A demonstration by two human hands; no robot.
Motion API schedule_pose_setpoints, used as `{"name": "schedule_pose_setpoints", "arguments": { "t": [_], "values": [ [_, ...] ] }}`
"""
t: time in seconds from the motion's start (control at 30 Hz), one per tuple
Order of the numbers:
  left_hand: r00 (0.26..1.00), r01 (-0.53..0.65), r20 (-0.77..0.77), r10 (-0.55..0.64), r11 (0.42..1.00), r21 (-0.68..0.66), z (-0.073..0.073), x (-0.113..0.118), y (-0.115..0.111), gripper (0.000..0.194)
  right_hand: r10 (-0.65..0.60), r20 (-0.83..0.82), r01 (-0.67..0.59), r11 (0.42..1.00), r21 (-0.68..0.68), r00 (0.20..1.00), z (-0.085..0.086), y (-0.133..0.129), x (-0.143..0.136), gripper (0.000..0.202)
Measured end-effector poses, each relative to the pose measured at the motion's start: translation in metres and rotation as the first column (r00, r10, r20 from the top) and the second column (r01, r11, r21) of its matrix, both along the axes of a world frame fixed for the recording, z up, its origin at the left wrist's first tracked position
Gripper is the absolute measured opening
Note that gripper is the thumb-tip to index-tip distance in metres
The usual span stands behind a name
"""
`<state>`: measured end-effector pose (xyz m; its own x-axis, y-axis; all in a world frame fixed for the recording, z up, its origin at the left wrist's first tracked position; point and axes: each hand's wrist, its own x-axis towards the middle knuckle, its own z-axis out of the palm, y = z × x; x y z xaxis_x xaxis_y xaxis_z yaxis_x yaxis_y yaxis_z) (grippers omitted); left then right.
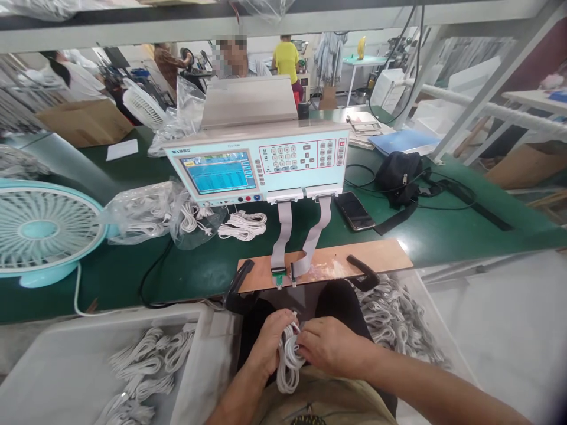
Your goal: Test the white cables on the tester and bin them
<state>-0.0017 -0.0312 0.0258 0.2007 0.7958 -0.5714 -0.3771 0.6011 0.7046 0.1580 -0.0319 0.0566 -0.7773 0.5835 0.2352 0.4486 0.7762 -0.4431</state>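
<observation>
Over my lap, my left hand (271,339) is closed round one side of a coiled white cable (289,369). My right hand (325,345) pinches the same coil from the other side, its fingertips among the loops. A cable end sticks up between the two hands. Beyond them, a wooden board (328,262) lies at the table's front edge, with a small green connector board (279,278) on it. Two grey ribbon cables (283,233) run from there up to a test instrument (301,159) with a lit screen.
A white bin (201,342) with cable coils stands at the left, another bin (436,307) of coils at the right. On the green table (478,236) are a fan (39,229), bagged cables (142,212), a phone (355,211) and a black pouch (398,176). People sit behind.
</observation>
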Motion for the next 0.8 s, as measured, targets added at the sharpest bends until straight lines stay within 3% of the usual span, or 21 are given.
{"name": "schedule_pose_setpoints", "arguments": {
  "t": [0.1,0.2,0.27,0.33,0.5,0.67,0.8],
  "values": [
    [0.999,-0.009,-0.042,0.011,0.999,0.044,0.0,0.007,0.0,0.024,-0.223,-0.224,0.165,0.954,-0.252,0.949,-0.008,0.008,-0.003,0.015],
    [0.981,-0.031,-0.189,0.051,0.994,0.107,-0.002,0.012,0.004,0.025,-0.541,-0.383,0.234,0.756,-0.611,0.749,-0.02,0.021,-0.007,0.018],
    [0.946,-0.06,-0.306,0.11,0.984,0.168,-0.004,0.012,0.008,0.027,-0.656,-0.427,0.195,0.659,-0.727,0.623,-0.029,0.029,-0.012,0.02],
    [0.917,-0.076,-0.369,0.154,0.973,0.217,-0.007,0.01,0.013,0.029,-0.712,-0.443,0.159,0.606,-0.779,0.545,-0.036,0.034,-0.018,0.023],
    [0.927,-0.102,-0.334,0.17,0.972,0.211,-0.014,0.002,0.019,0.037,-0.782,-0.383,0.171,0.518,-0.838,0.492,-0.042,0.037,-0.03,0.028],
    [0.951,-0.078,-0.28,0.135,0.975,0.207,-0.014,-0.005,0.02,0.038,-0.807,-0.389,0.203,0.514,-0.834,0.445,-0.041,0.037,-0.035,0.027],
    [0.939,-0.014,-0.333,0.092,0.973,0.23,-0.01,-0.01,0.023,0.036,-0.812,-0.376,0.222,0.507,-0.833,0.446,-0.039,0.037,-0.037,0.026]
  ]
}}
